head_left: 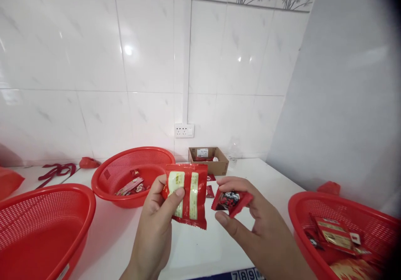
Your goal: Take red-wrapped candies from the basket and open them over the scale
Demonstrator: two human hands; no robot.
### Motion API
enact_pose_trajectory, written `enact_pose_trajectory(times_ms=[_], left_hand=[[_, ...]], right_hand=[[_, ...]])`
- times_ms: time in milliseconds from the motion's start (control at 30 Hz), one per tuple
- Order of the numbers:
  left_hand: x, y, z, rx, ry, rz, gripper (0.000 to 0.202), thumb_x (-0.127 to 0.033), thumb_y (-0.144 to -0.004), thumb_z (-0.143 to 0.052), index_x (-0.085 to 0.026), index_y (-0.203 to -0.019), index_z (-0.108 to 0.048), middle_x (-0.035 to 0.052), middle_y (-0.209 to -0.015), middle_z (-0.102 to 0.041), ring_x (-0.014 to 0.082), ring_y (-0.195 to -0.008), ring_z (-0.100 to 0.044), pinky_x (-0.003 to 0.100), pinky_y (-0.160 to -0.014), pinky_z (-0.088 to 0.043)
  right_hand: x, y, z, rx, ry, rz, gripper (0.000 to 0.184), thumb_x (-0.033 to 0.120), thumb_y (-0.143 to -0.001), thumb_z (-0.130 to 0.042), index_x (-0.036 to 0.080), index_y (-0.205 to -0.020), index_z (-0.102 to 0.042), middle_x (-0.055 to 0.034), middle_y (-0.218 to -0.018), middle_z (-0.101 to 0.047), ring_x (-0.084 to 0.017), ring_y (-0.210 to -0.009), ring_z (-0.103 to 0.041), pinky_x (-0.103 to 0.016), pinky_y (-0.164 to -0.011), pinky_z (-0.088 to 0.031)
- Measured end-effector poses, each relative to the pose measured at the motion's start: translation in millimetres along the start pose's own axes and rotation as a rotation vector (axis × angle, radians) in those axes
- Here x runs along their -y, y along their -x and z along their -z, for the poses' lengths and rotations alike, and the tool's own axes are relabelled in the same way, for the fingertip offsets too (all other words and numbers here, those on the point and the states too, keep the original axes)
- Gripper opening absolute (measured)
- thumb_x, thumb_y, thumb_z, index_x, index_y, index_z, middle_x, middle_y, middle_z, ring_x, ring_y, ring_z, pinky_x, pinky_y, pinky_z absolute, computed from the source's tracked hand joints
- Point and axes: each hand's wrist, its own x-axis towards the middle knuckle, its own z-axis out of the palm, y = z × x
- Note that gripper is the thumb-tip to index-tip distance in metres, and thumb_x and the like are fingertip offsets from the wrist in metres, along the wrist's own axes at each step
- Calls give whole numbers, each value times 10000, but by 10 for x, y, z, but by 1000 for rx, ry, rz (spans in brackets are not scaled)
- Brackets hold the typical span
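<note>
My left hand [158,217] is closed on a red snack packet [189,196], its thumb pressed over the pale printed label. The packet is held upright above the white table [200,246]. Just to its right, my right hand [253,221] pinches a small red wrapped candy [230,200] with a dark printed middle between thumb and fingers. The candy and the packet are apart. Behind them, small red packets [209,191] lie on the table, partly hidden by the held packet.
Red plastic baskets stand around: one at the back left [134,200] with small packets, one at the near left [46,238], one at the right [305,217] with several packets. A cardboard box [221,167] stands by the tiled wall beneath a socket [184,130]. A dark ribbon [58,170] lies left.
</note>
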Motion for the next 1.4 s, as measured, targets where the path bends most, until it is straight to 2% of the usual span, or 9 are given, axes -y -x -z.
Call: enact_pose_trajectory(times_ms=[167, 267, 333, 433, 600, 767, 1067, 1267, 1400], left_hand=[[-43, 40, -34, -4, -23, -13, 182, -267, -798, -756, -232, -958, -677, -3, -920, -744, 171, -856, -674, 200, -679, -520], [-49, 60, -63, -13, -22, -14, 212, -280, -775, -778, -237, -961, -683, -4, -917, -747, 172, -832, -678, 200, -659, -523], [-45, 67, -82, -15, -23, -11, 226, -278, -770, -786, -241, -969, -684, -4, -924, -747, 167, -833, -677, 198, -666, -525], [-38, 71, -109, -10, -39, -26, 232, -276, -773, -788, -234, -976, -683, 6, -931, -745, 162, -854, -673, 195, -695, -525], [-13, 77, -104, 50, -75, -44, 218, -290, -779, -793, -235, -964, -692, 9, -945, -740, 168, -884, -668, 208, -737, -528], [29, 64, -37, 155, -118, -57, 172, -300, -802, -779, -250, -952, -711, 16, -941, -724, 180, -891, -664, 231, -764, -534], [-14, 159, -97, 58, -11, 77, 693, -694, -744, -663, -276, -1293, -603, 98, -1313, -632, 340, -1209, -562, 409, -952, -498], [-68, 166, -120, 118, 141, 306, 416, -379, -747, -814, -243, -1130, -726, 84, -1106, -748, 321, -1091, -665, 406, -950, -521], [-77, 173, -129, 105, 141, 285, 379, -271, -731, -830, -236, -1098, -742, 84, -1052, -770, 304, -1035, -695, 392, -918, -544]], right_hand=[[-1, -103, -21, 200, 261, -273, 178, 398, -875, -596, 235, -825, -544, -6, -727, -644, -204, -633, -603, -337, -567, -501], [-48, -152, -72, 209, 314, -320, 268, 393, -894, -561, 235, -1109, -589, -65, -940, -712, -273, -811, -668, -416, -665, -534], [-99, -165, -85, 156, 304, -264, 481, 400, -920, -527, 233, -1368, -474, -118, -1216, -662, -324, -1078, -633, -491, -821, -534], [-141, -148, -64, 60, 235, -164, 516, 448, -966, -454, 211, -1424, -444, -132, -1393, -558, -324, -1271, -520, -522, -962, -487], [-21, -91, -5, 78, -42, -128, 413, 498, -947, -511, 267, -1282, -586, -63, -1094, -697, -204, -818, -675, -347, -705, -586], [84, -48, -27, 85, -190, -118, 128, 248, -918, -575, 248, -968, -692, 17, -693, -635, -126, -549, -577, -218, -487, -510], [-19, 38, -77, -277, -257, 171, 323, 15, -884, -551, 296, -935, -702, -46, -1094, -677, -200, -998, -671, -307, -777, -612], [24, 50, -71, -177, -192, 230, 371, -1, -899, -512, 319, -955, -692, -11, -1134, -677, -169, -969, -691, -274, -788, -602], [67, 54, -89, -255, -253, 198, 309, 114, -976, -469, 328, -1012, -689, -27, -1190, -665, -196, -1065, -659, -319, -862, -590]])
